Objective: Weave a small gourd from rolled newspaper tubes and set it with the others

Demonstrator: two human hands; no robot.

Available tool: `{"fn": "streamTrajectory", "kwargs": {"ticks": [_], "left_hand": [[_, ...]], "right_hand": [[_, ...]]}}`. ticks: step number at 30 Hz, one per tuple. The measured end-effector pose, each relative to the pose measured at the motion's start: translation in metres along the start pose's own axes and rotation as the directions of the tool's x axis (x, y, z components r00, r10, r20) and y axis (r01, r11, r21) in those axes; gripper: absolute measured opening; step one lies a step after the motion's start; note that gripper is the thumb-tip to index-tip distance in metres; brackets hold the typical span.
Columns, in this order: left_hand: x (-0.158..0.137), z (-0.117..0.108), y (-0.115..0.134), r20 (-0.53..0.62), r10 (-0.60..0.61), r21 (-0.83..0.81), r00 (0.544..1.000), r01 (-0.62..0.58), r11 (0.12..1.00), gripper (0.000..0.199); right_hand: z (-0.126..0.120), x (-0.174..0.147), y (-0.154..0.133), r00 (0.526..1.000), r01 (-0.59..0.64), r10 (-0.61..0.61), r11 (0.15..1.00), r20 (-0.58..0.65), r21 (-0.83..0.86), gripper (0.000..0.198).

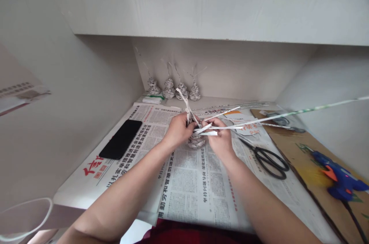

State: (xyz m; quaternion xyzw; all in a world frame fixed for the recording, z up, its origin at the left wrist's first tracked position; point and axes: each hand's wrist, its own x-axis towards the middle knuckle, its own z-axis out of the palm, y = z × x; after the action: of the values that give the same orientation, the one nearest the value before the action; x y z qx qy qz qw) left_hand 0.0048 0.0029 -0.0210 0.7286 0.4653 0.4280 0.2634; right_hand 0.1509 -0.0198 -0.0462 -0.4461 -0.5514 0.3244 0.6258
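Observation:
Between my hands stands a small woven paper piece (196, 143) with a rounded base, and loose rolled-paper strands stick out of its top. My left hand (180, 128) is closed around its left upper side, the fingertips on the strands. From the right, my right hand (221, 139) pinches the strands at the top. A long white and green paper strand (300, 112) runs from the piece past my right hand to the far right. The fingertips and strands overlap, so which finger holds which strand is partly hidden.
Newspaper (196, 190) covers the table. A black phone (121, 139) lies left, black scissors (271, 162) right. Beyond them a blue glue gun (338, 178) rests on cardboard (281, 148). Several woven gourd shapes (195, 92) stand at the back, under an overhanging white panel (201, 5).

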Motion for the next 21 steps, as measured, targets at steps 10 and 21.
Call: {"fn": "streamTrajectory", "kwargs": {"ticks": [10, 21], "left_hand": [[0.0007, -0.0032, 0.0026, 0.005, -0.029, -0.065, 1.0, 0.029, 0.997, 0.012], [-0.0026, 0.0043, 0.0051, -0.067, -0.068, -0.059, 0.995, 0.064, 0.996, 0.01]], "right_hand": [[-0.0048, 0.0027, -0.0035, 0.996, -0.035, 0.041, 0.997, 0.083, -0.07, 0.015], [0.0034, -0.0003, -0.0002, 0.97, -0.235, 0.242, 0.959, -0.023, 0.16, 0.024]]}}
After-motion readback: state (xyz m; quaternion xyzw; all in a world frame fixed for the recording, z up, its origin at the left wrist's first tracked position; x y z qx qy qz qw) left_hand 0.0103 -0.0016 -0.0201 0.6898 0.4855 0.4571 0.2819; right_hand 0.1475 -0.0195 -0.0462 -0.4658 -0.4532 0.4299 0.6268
